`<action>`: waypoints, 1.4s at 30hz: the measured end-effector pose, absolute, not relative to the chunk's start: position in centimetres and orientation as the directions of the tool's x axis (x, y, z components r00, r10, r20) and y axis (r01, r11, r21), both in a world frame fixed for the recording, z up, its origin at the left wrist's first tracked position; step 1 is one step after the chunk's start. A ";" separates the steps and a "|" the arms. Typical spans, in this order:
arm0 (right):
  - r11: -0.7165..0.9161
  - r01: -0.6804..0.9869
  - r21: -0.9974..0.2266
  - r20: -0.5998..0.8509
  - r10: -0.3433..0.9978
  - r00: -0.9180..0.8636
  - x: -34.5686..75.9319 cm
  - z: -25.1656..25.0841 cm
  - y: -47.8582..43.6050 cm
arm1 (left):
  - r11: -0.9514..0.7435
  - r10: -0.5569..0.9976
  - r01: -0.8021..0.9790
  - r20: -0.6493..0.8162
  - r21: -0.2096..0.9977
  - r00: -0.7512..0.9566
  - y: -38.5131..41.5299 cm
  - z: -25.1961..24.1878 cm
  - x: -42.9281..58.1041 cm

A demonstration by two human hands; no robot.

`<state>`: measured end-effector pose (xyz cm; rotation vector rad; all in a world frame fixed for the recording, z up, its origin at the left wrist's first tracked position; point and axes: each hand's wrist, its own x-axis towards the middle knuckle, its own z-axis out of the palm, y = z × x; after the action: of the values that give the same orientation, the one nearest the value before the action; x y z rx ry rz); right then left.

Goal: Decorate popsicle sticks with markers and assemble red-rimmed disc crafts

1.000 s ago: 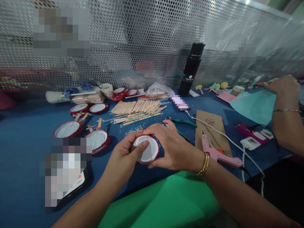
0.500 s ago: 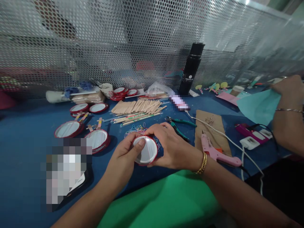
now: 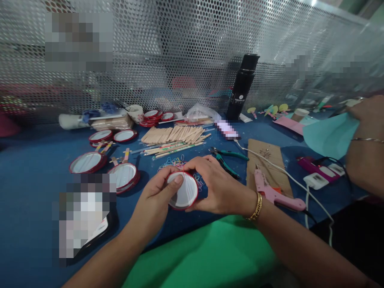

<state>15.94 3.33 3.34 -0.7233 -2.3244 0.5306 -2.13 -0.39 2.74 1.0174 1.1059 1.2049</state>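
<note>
My left grip [image 3: 156,193] and right grip [image 3: 221,189] hold the lid [image 3: 186,193], left of the pliers [image 3: 231,153] — likely light, stiff, best rim-held.

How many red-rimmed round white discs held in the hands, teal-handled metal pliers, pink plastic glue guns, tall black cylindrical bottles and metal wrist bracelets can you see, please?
Held red-rimmed round white disc: 1
Teal-handled metal pliers: 1
Pink plastic glue gun: 1
Tall black cylindrical bottle: 1
Metal wrist bracelets: 2, gold-coloured chain and silver-coloured bangle
Total: 6
</note>
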 end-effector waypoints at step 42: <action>0.687 0.206 -0.697 0.554 0.697 -0.454 14.2 2.6 2.5 | -0.040 0.922 -0.406 -0.123 0.913 -0.367 0.4 5.0 -1.7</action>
<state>14.22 2.48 2.60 -0.6956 -2.0008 0.6928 -1.65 0.36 5.02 0.6453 1.1735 1.6237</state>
